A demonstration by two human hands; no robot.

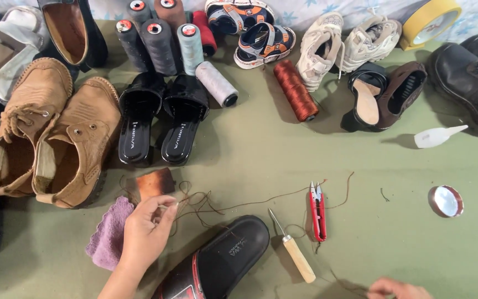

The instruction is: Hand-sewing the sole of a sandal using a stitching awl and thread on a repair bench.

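My left hand (pixel 146 232) pinches the brown thread (pixel 233 206), fingers clenched on it above the black slipper (pixel 222 260) on the table (pixel 250 155). My right hand (pixel 396 289) grasps the thread's far end at the frame's bottom edge.

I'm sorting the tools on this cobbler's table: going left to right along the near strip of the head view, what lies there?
Purple cloth → left hand pinching brown thread → black slipper → wooden-handled awl → red thread snips → right hand → small round mirror.
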